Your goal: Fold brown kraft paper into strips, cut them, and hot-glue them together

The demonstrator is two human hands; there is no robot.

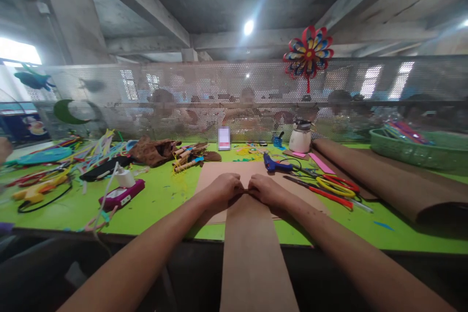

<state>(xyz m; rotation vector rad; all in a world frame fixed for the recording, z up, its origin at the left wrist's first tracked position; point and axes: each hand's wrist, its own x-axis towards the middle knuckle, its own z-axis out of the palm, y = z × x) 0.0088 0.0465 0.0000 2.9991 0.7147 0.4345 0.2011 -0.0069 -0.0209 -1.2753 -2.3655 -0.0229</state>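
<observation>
Brown paper strip (254, 258) nearest, overhanging the near edge of the table (153, 217). Left hand (227, 187) and right hand (264, 188) equally close: fingers (237, 185) pinched closed on its far end. Long axis runs from there back toward the wearer. Flat brown sheet (210, 178) beneath the hands.

The long strip (254, 248) looks like smooth matt paper, the purple power block (116, 197) glossy plastic.
</observation>
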